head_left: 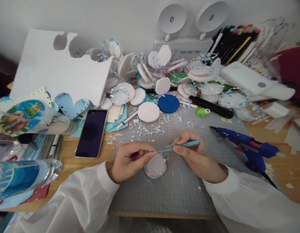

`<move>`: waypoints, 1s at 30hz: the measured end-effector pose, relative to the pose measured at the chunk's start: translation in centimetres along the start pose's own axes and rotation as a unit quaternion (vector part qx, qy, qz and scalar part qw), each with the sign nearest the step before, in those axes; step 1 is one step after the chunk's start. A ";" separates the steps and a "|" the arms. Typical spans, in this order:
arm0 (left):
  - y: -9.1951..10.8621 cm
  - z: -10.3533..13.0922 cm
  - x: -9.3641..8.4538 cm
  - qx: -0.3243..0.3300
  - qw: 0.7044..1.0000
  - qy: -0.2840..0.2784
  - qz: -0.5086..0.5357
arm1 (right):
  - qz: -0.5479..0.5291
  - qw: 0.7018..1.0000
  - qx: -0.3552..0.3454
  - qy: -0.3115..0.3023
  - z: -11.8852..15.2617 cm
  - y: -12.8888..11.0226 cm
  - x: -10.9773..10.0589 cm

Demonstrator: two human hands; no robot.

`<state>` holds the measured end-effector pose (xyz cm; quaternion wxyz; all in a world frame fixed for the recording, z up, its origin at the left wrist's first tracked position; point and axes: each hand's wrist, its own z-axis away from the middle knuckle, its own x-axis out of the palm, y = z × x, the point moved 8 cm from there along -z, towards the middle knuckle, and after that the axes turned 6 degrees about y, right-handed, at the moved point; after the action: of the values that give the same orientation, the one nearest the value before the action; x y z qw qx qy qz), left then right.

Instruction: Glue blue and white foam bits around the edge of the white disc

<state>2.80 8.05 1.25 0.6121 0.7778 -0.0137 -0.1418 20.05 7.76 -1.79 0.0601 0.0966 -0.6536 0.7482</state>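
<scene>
Teal tweezers (187,144) are pinched in my right hand (195,158), their tips pointing left. Those tips meet the fingertips of my left hand (132,160), whose thumb and forefinger are closed together. Whatever sits between them is too small or hidden to make out. Just below the fingertips, a round white foam disc (155,166) with small blue and white bits round its rim lies on the grey cutting mat (164,197). My left thumb overlaps its upper left edge.
A blue hot glue gun (247,142) lies at right, beside a green paper punch (203,112). Paper bits (147,131) are scattered beyond my hands, near a white disc (148,112) and a blue disc (168,103). At left are a phone (91,133), a cup (35,118) and a bottle (23,178).
</scene>
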 end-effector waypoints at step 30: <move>0.4 -0.1 0.0 0.017 0.999 -0.004 -0.040 | 0.020 0.999 -0.032 -0.001 0.1 -0.2 -0.5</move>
<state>2.87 8.05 1.61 0.5927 0.7873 0.0121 -0.1692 20.60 7.73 -1.72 0.0474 0.0822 -0.6795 0.7276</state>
